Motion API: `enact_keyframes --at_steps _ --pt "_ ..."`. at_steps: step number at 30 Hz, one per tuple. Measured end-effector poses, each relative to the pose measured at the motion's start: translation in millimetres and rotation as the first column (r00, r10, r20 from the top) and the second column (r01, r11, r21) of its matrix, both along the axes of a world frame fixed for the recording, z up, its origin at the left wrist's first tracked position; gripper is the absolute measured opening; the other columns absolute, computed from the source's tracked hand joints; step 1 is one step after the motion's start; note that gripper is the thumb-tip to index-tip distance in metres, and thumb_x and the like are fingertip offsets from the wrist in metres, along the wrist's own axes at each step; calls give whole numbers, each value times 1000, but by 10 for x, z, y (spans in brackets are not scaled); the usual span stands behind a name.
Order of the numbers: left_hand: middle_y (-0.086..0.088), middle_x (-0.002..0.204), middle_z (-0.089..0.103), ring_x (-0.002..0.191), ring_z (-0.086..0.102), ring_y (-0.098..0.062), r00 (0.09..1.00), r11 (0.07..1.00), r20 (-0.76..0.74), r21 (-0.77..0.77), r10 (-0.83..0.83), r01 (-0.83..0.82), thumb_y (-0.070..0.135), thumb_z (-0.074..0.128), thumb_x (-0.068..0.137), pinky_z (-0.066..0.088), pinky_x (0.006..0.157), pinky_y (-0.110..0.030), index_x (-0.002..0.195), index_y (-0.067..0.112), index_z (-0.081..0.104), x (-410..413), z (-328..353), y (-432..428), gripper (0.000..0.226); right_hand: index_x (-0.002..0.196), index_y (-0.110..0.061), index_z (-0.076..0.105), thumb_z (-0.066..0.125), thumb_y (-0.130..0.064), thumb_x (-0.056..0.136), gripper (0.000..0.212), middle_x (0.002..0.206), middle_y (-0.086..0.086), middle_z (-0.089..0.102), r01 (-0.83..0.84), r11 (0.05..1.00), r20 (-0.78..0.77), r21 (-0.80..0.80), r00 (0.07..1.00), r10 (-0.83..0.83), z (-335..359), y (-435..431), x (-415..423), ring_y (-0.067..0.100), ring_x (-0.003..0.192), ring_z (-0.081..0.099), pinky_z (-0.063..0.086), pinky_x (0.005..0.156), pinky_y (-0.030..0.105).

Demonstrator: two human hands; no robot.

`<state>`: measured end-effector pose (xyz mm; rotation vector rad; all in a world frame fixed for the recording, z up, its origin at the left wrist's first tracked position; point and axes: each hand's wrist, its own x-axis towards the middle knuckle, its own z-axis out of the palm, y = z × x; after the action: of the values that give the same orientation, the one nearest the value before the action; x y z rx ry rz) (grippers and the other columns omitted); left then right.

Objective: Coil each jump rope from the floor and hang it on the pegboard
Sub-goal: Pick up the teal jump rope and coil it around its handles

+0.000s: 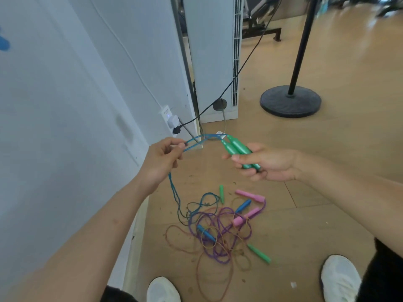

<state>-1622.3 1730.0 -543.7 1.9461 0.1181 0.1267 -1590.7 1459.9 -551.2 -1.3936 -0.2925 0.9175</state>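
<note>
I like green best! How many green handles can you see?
4. Two green handles sit in the right hand; one lies on the floor above the rope tangle; one at its lower right. More could hide under ropes.

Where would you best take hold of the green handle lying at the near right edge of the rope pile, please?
Pinch the green handle across its thick middle, coming from above on its right side. It lies flat on the floor, its narrow cord end pointing into the tangled ropes, so the wide outer half is free of loops.
</note>
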Motion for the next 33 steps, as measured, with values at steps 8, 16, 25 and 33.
enact_keyframes --at_steps 8,16,25,33 --pt "-1 73 58 54 41 -10 997 998 28 -3 -69 69 25 62 98 36 53 -25 89 7 68 -139 -49 -338 21 141 -7 42 49 -20 92 51 61 -8 41 192 930 -149 313 977 -151 310 -65 43 4 43 32 16 33 14" --pt "2 66 61 53 40 -6 978 973 -43 101 -202 206 25 70 92 32 51 -16 82 7 72 -202 -82 -603 20 121 -12 67 49 -15 91 35 54 -8 39 -81 928 -123 364 983 134 398 -91 -34 6 40 23 14 29 13" --pt "9 63 60 47 43 1 990 960 -43 241 -138 144 29 70 91 32 49 -12 75 20 70 -133 -59 -485 19 99 -13 40 51 -1 95 17 67 4 52 86 972 136 -218 989 -57 323 -147 -9 13 50 42 27 36 19" --pt "7 76 70 63 55 -1 967 910 -69 326 -247 256 19 78 84 44 67 -18 89 18 77 -166 -9 -395 5 131 -14 39 55 2 95 42 98 14 56 191 876 336 -443 941 -35 66 -239 98 17 55 54 46 43 23"
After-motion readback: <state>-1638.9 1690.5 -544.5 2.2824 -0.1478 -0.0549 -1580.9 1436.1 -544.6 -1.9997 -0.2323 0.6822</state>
